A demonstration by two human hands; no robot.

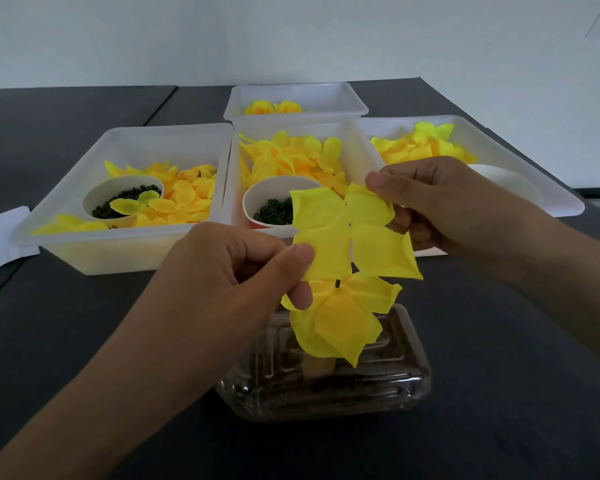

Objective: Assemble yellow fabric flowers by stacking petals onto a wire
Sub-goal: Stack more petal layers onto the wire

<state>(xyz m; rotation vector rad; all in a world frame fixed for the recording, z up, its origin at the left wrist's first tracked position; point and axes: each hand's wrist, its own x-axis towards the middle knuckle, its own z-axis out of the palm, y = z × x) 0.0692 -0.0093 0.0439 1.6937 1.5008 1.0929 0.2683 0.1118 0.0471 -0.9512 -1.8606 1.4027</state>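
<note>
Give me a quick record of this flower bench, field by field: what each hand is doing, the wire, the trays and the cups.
left hand: pinches the loose petal's lower left edge
right hand: pinches the petal's upper right edge
petal: four lobes, small centre hole, held flat just above the wire
wire: dark tip poking up through the stack of petals
box: clear plastic, under the stack
trays: four white, all holding yellow pieces
cups: two, holding small dark green parts

Matt fabric petal (pixel 354 233) (glossy plastic box (pixel 326 393))
</note>
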